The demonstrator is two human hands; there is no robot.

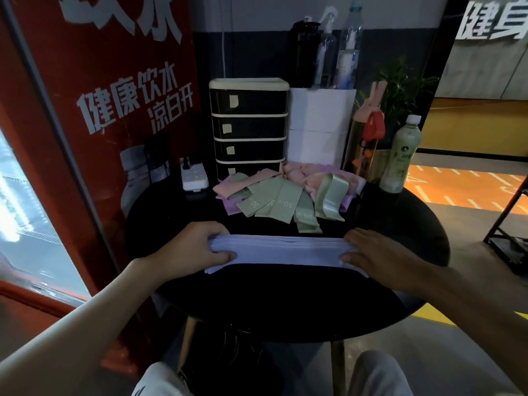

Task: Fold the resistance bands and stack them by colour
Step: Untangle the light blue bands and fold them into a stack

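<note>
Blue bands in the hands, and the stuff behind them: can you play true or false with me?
1. The left hand and the right hand each hold one end of the pale blue bands. True.
2. The green bands lie farther back on the table. True.
3. The green bands are neatly stacked. False: they lie loose and overlapping.
4. The table is white. False: it is black.
</note>
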